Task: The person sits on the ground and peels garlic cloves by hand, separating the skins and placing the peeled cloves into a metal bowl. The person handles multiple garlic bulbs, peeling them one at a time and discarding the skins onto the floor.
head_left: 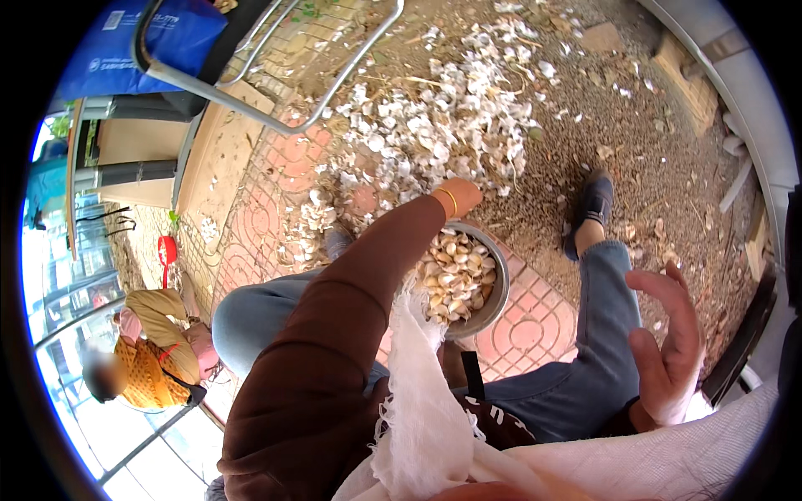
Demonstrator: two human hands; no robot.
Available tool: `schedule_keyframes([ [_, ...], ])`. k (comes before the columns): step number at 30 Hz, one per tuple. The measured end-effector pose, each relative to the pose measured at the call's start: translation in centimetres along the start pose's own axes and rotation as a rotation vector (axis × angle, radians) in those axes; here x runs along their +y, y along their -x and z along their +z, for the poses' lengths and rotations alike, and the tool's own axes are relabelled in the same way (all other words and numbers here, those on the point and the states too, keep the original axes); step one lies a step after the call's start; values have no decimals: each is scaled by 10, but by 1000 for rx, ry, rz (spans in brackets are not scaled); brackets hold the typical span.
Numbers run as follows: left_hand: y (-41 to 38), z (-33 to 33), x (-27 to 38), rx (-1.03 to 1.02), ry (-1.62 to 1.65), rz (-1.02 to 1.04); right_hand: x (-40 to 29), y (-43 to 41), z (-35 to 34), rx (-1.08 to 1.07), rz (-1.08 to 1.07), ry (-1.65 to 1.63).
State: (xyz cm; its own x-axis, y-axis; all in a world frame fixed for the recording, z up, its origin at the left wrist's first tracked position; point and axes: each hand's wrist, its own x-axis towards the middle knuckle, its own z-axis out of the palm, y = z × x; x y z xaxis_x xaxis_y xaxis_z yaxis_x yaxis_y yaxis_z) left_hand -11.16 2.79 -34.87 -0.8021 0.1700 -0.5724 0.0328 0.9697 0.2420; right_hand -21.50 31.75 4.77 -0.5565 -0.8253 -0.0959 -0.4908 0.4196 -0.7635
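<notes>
My left hand, in a brown sleeve with a yellow bangle at the wrist, reaches over the far rim of a round metal bowl. Its fingers are tucked out of sight, so what it holds cannot be told. Unpeeled garlic cloves fill much of the bowl, which stands on the paving between my legs. Beyond that hand, white garlic skins lie scattered over the soil. Off to the right, my right hand is raised with thumb and fingers apart, holding nothing. A white frayed cloth hangs over my front, against the bowl.
Garlic bulbs lie left of the bowl. A metal tube frame juts in at upper left, near a blue bag. Another person sits at far left near a red long-handled container. Wooden blocks lie at upper right.
</notes>
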Motion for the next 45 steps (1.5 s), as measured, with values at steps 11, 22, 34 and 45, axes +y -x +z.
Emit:
schedule_keyframes([
  [11, 129, -239, -170, 822, -259, -151, -3, -3, 5, -67, -15, 6],
  [22, 296, -359, -326, 768, -559, -1176, -4, -18, 3, -197, 17, 46],
  [34, 296, -174, -62, 275, 78, -54, 7, 2, 12, -202, -97, 62],
  [45, 518, -39, -55, 673, 135, -782, 59, 0, 22, -77, 50, 24],
])
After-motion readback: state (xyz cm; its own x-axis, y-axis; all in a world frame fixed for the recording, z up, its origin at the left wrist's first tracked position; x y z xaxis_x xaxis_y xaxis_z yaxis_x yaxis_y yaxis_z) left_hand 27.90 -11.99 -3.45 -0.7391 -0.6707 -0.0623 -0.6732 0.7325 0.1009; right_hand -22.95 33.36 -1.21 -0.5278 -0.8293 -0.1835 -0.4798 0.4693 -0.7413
